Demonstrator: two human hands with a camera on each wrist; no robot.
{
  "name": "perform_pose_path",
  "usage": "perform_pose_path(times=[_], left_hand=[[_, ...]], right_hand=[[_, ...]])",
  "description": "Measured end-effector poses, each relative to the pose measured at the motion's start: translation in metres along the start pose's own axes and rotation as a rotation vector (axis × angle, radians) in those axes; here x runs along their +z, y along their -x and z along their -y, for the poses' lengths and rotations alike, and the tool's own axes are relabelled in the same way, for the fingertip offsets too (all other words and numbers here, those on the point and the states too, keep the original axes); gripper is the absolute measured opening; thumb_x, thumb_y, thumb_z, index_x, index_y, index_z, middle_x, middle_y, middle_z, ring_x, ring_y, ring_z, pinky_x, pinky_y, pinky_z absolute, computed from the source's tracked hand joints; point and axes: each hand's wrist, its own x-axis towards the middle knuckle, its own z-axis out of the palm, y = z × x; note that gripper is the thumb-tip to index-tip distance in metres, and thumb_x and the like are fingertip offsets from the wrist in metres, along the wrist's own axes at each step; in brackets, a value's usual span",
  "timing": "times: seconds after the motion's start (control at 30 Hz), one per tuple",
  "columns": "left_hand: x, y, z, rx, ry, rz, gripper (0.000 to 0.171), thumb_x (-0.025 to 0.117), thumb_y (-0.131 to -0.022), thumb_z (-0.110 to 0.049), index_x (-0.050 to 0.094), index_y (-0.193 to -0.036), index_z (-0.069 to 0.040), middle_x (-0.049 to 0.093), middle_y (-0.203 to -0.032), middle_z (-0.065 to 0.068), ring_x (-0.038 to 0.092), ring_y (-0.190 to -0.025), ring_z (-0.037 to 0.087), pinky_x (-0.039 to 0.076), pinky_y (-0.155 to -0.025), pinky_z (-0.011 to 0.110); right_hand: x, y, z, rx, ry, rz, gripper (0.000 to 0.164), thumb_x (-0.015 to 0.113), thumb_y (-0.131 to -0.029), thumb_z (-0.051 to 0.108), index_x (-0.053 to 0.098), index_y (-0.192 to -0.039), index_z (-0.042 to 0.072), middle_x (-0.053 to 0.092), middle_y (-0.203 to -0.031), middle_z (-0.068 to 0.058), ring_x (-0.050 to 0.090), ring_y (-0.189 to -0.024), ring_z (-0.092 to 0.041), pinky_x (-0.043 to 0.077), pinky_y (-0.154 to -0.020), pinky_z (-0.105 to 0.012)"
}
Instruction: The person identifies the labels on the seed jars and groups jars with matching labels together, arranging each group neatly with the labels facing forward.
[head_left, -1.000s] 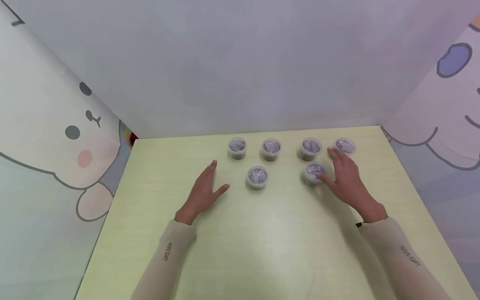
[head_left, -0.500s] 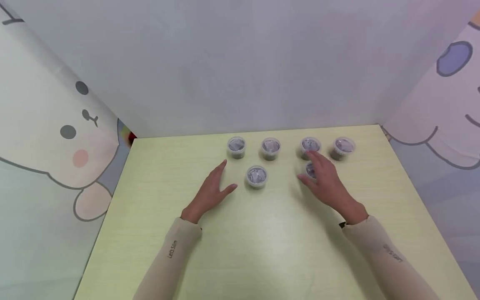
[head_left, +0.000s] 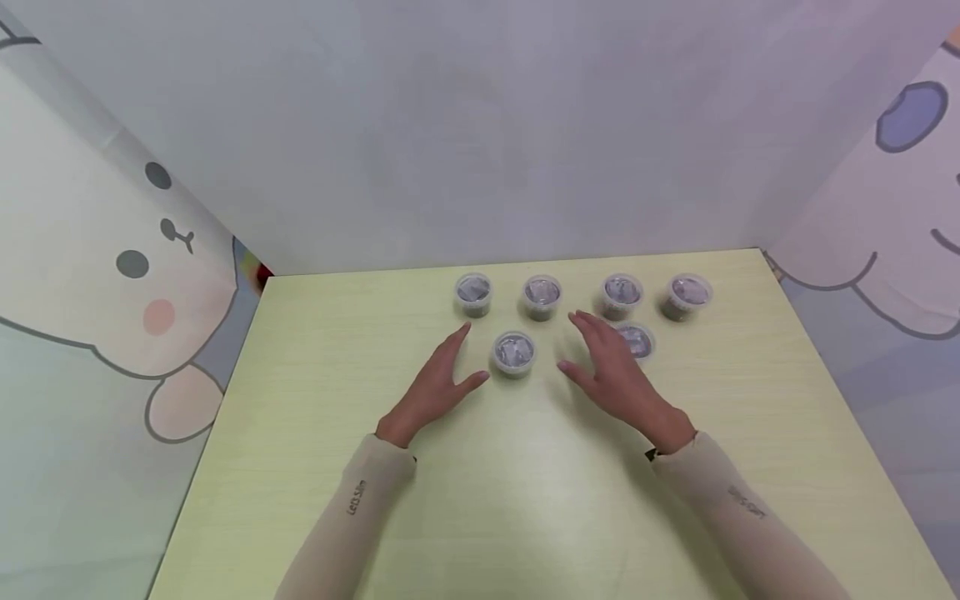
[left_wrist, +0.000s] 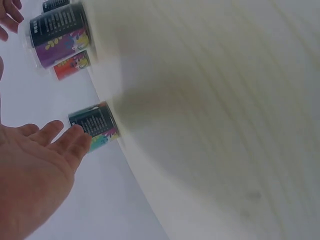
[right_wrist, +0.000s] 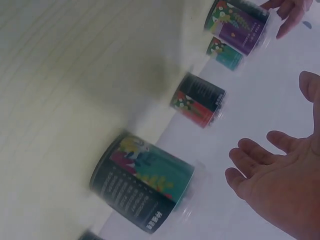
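A front-row purple-labelled tub (head_left: 513, 354) with a clear lid stands on the table between my hands, touched by neither. My left hand (head_left: 431, 387) hovers to its left with fingers extended and thumb spread. On the other side, my right hand (head_left: 622, 379) is held in the air, fingers loosely straight and palm facing left. Another front-row tub (head_left: 637, 340) is partly hidden behind the right hand; its label is teal in the right wrist view (right_wrist: 145, 182). Neither hand holds anything.
Along the table's back edge stand several similar lidded tubs: a far-left tub (head_left: 472, 293), a second tub (head_left: 542, 297), a third tub (head_left: 621, 294) and a far-right tub (head_left: 686, 296). A pale wall (head_left: 480, 167) rises behind the table (head_left: 480, 517); printed cartoon panels flank it.
My right hand has moved left, past the front-right tub, toward the purple tub. The left hand has shifted slightly right. The tubs have stayed in place.
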Motion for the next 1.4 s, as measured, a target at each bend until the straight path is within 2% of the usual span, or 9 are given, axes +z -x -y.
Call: perform_pose_path(times=[0.17, 0.47, 0.67, 0.87, 1.13, 1.4], left_hand=[[0.005, -0.002, -0.005, 0.006, 0.040, 0.006, 0.091, 0.071, -0.102, -0.039, 0.016, -0.171, -0.014, 0.023, -0.175, 0.012, 0.022, -0.161, 0.033, 0.020, -0.130, 0.051], [0.013, -0.007, -0.010, 0.041, 0.084, 0.006, 0.089, 0.072, -0.102, -0.034, 0.019, -0.170, -0.012, 0.025, -0.175, 0.011, 0.023, -0.161, 0.032, 0.021, -0.130, 0.050], [0.016, -0.009, -0.012, 0.057, 0.117, 0.018, 0.088, 0.073, -0.102, -0.032, 0.019, -0.170, -0.011, 0.026, -0.174, 0.010, 0.030, -0.158, 0.031, 0.026, -0.128, 0.049], [0.020, -0.011, -0.013, 0.093, 0.180, 0.023, 0.087, 0.073, -0.103, -0.027, 0.020, -0.168, -0.006, 0.026, -0.174, 0.010, 0.033, -0.157, 0.032, 0.036, -0.124, 0.047], [0.024, -0.015, -0.015, 0.097, 0.236, 0.037, 0.086, 0.072, -0.103, -0.021, 0.018, -0.168, -0.003, 0.026, -0.174, 0.012, 0.035, -0.155, 0.034, 0.040, -0.121, 0.045], [0.026, -0.018, -0.018, 0.097, 0.272, 0.061, 0.080, 0.067, -0.106, -0.016, 0.018, -0.168, -0.002, 0.025, -0.174, 0.015, 0.036, -0.155, 0.034, 0.043, -0.120, 0.045]], right_hand=[[0.012, -0.002, 0.006, -0.009, -0.033, 0.018, 0.075, 0.075, -0.100, 0.020, 0.036, -0.160, -0.002, 0.040, -0.161, -0.028, 0.037, -0.149, -0.047, 0.031, -0.120, -0.065], [0.029, -0.004, 0.011, 0.032, -0.123, 0.078, 0.074, 0.072, -0.103, 0.023, 0.033, -0.162, -0.001, 0.036, -0.165, -0.024, 0.034, -0.153, -0.043, 0.031, -0.123, -0.060], [0.038, -0.006, 0.014, 0.032, -0.157, 0.095, 0.075, 0.071, -0.104, 0.022, 0.030, -0.162, -0.001, 0.035, -0.165, -0.024, 0.033, -0.154, -0.042, 0.030, -0.124, -0.059], [0.045, -0.008, 0.016, 0.047, -0.179, 0.103, 0.075, 0.072, -0.103, 0.021, 0.031, -0.161, -0.003, 0.037, -0.164, -0.025, 0.035, -0.153, -0.041, 0.032, -0.124, -0.058], [0.050, -0.012, 0.019, 0.092, -0.211, 0.123, 0.075, 0.071, -0.104, 0.022, 0.029, -0.162, -0.001, 0.038, -0.162, -0.026, 0.044, -0.147, -0.044, 0.040, -0.118, -0.060], [0.051, -0.017, 0.025, 0.120, -0.301, 0.161, 0.074, 0.069, -0.105, 0.017, 0.027, -0.163, -0.002, 0.039, -0.162, -0.026, 0.050, -0.142, -0.044, 0.048, -0.112, -0.055]])
